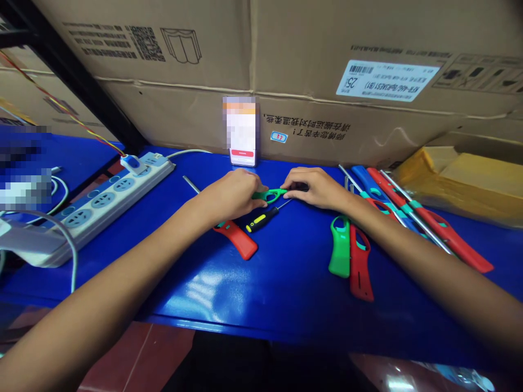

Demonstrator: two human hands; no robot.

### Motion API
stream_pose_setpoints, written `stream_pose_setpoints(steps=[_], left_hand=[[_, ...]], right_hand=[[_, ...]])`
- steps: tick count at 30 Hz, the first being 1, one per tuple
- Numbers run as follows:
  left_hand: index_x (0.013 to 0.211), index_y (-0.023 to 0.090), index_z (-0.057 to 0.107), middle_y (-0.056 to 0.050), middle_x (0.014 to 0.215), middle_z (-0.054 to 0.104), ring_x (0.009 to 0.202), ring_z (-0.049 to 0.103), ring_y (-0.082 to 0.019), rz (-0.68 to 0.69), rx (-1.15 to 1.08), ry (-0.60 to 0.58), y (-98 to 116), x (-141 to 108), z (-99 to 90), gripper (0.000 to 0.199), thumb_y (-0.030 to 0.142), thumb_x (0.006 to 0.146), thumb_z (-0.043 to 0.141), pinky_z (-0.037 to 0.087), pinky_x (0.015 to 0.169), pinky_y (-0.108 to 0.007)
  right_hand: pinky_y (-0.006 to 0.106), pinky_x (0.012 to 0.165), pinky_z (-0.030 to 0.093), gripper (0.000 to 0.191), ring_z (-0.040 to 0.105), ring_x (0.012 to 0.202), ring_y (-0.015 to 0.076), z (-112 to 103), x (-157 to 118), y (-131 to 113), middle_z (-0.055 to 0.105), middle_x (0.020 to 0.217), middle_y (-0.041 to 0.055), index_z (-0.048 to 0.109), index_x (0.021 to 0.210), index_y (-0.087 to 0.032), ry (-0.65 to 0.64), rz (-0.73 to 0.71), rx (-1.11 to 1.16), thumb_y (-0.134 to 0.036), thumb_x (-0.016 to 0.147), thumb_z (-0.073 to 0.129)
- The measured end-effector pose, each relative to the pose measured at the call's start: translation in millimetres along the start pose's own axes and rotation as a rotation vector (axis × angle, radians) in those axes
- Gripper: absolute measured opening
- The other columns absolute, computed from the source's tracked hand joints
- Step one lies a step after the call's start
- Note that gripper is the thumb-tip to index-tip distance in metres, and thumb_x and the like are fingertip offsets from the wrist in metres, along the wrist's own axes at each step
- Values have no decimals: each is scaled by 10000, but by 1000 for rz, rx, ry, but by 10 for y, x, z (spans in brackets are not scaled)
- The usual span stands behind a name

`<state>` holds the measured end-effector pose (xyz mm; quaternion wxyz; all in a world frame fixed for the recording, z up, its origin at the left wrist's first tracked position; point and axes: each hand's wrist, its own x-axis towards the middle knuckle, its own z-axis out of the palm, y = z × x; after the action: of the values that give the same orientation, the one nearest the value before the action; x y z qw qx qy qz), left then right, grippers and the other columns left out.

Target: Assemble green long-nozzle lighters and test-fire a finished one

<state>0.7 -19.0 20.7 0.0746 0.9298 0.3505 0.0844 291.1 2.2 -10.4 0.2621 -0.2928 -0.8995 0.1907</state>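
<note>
Between my hands, above the blue table (pixel 281 272), is a green lighter part (pixel 274 195) with a loop-shaped opening. My left hand (pixel 243 191) is closed round its left end. The fingertips of my right hand (pixel 312 188) pinch its right end. Just below lies a screwdriver (pixel 262 219) with a black and yellow handle. A red lighter (pixel 239 239) rests beneath my left hand, its metal tube pointing up-left. Under my right forearm are a green lighter (pixel 340 250) and a red lighter body (pixel 360 267), side by side.
Several long lighters, one a red lighter (pixel 457 234), lie at the right near a yellow-brown package (pixel 469 185). A phone (pixel 242 130) leans on a large cardboard box (pixel 196 109). At the left are a power strip (pixel 102 200) and cables.
</note>
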Motion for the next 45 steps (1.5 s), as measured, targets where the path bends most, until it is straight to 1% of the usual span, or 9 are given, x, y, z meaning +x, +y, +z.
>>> stream_pose_setpoints(steps=[6, 10, 17, 21, 26, 30, 33, 37, 45], left_hand=[[1132, 159, 872, -128, 1011, 842, 884, 773, -245, -14, 77, -69, 57, 18, -23, 233, 313, 1011, 744, 558, 804, -346], [1101, 156, 866, -121, 1018, 823, 876, 763, -230, 3, 94, -58, 105, 16, -39, 222, 305, 1032, 717, 550, 791, -335], [1256, 162, 865, -148, 1145, 815, 999, 779, -273, -31, 33, -47, 138, 34, -11, 307, 339, 1066, 701, 578, 877, -375], [1345, 183, 851, -142, 1171, 831, 1026, 783, -277, 6, 1, -55, 47, 29, -38, 364, 380, 1069, 718, 576, 917, -379], [1352, 225, 856, -116, 1215, 854, 1050, 791, -276, 29, -59, -46, -77, 13, -85, 376, 407, 1029, 795, 574, 938, -368], [1317, 205, 868, -122, 1190, 852, 1007, 784, -274, -38, 0, -35, -78, 22, -54, 386, 437, 1012, 825, 573, 909, -362], [1362, 200, 852, -123, 1154, 846, 981, 778, -280, -114, 40, -27, -56, 40, 2, 406, 425, 1027, 803, 571, 878, -366], [1365, 209, 847, -112, 1123, 829, 974, 768, -271, -95, 57, -14, -76, 47, 34, 389, 402, 1033, 782, 566, 865, -357], [1314, 209, 851, -111, 1155, 823, 1001, 761, -272, -124, 36, -26, -223, 4, -61, 359, 398, 1015, 790, 546, 884, -370]], right_hand=[[377, 888, 546, 110, 716, 948, 236, 14, 16, -35, 790, 1064, 78, 832, 1100, -217, -42, 30, -28, -245, 1022, 760], [403, 940, 555, 187, 712, 1014, 261, 34, 25, -55, 749, 1097, 87, 853, 1193, -234, -87, 22, -65, -300, 1044, 761], [407, 953, 561, 192, 691, 1016, 260, 41, 20, -31, 726, 1132, 94, 815, 1205, -235, -118, -11, -134, -229, 1071, 676], [411, 952, 562, 240, 696, 1044, 275, 68, -9, -39, 734, 1144, 122, 813, 1198, -209, -80, -35, -217, -199, 1094, 597], [408, 930, 555, 232, 715, 1031, 278, 101, -13, -61, 747, 1122, 111, 834, 1189, -210, -48, 9, -226, -195, 1074, 634], [402, 919, 545, 223, 714, 1023, 278, 95, -16, -43, 739, 1087, 106, 844, 1181, -203, -17, 38, -259, -200, 1074, 648], [404, 919, 540, 212, 699, 1029, 282, 86, -33, -18, 733, 1098, 109, 840, 1171, -210, 13, 40, -299, -212, 1079, 648], [410, 902, 534, 212, 681, 1037, 291, 73, -52, -1, 732, 1119, 120, 830, 1182, -209, 40, 31, -355, -223, 1086, 642], [430, 907, 557, 215, 699, 1012, 299, 68, -56, 39, 735, 1094, 118, 843, 1192, -212, 95, 57, -334, -237, 1076, 665]])
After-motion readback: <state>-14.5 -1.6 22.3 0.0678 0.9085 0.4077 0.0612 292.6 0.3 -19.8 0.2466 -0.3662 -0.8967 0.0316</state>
